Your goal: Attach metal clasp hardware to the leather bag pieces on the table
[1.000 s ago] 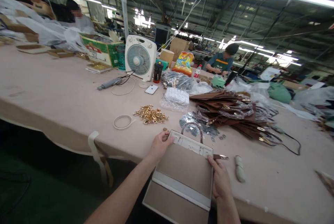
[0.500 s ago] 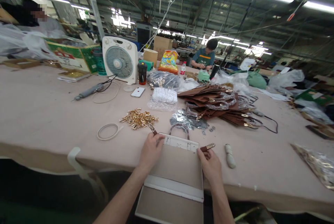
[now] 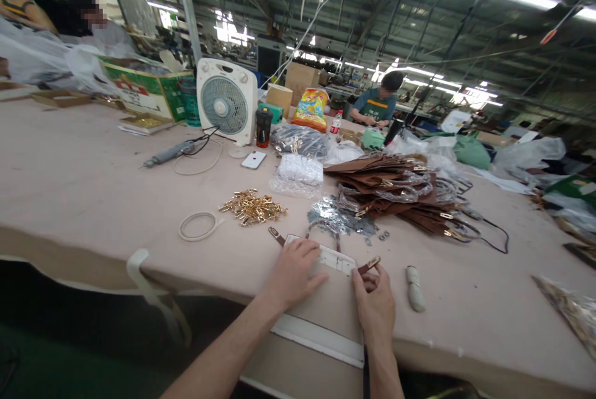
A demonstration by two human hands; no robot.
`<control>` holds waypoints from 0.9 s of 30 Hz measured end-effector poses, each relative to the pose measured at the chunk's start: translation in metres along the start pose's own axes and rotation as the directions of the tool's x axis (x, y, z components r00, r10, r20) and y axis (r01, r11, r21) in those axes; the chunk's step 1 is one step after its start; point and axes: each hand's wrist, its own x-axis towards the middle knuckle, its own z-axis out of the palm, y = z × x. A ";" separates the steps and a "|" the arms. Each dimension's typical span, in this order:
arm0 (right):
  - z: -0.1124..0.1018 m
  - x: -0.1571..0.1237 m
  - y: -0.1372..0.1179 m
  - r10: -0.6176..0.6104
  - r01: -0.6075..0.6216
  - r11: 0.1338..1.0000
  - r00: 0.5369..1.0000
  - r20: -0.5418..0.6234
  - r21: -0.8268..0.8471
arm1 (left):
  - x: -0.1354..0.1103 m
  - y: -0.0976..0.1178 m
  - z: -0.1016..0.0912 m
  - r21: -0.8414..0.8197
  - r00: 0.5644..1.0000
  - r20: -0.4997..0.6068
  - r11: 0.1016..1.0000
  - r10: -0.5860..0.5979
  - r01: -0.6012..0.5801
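A beige bag panel with a white strip along its top and another across its middle lies over the table's front edge, its lower part hanging towards me. A handle loops up from its top. My left hand rests palm down across the upper left of the panel, fingers stretched out. At the panel's upper right corner, my right hand has its fingers curled round the edge, beside a brown strap with a gold metal end. Another such strap sticks out at the upper left corner.
Beyond the panel are gold metal fittings, thin metal plates and a stack of brown bag pieces. A tape roll lies left, a wrapped pale tool right. Farther back stand a fan and a co-worker.
My left hand has left the panel's upper left corner and moved right onto its face, fingers now spread. The right hand stays at its corner. The view has shifted slightly.
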 end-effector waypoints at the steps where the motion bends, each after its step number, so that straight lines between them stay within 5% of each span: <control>1: 0.000 -0.001 -0.001 -0.003 0.003 1.000 1.000 -0.004 0.004 | 0.002 0.003 0.002 0.030 1.000 0.007 0.999 -0.029 0.028; 5: 0.001 -0.003 0.002 -0.011 0.011 1.000 1.000 -0.016 0.018 | 0.007 0.009 0.010 0.095 0.996 -0.014 0.991 -0.090 0.091; 11: 0.003 0.004 0.016 -0.035 0.035 0.979 0.999 -0.005 0.201 | 0.005 -0.001 0.019 0.090 0.997 -0.069 0.996 -0.020 0.026; 17: -0.005 0.061 0.037 -0.028 0.069 0.957 0.989 -0.148 0.281 | 0.006 -0.012 0.028 0.101 0.996 -0.087 0.995 0.009 0.000; 27: 0.013 0.131 0.038 -0.135 0.138 0.989 0.990 -0.050 0.056 | 0.009 -0.008 0.025 0.108 0.998 -0.063 0.994 -0.025 0.031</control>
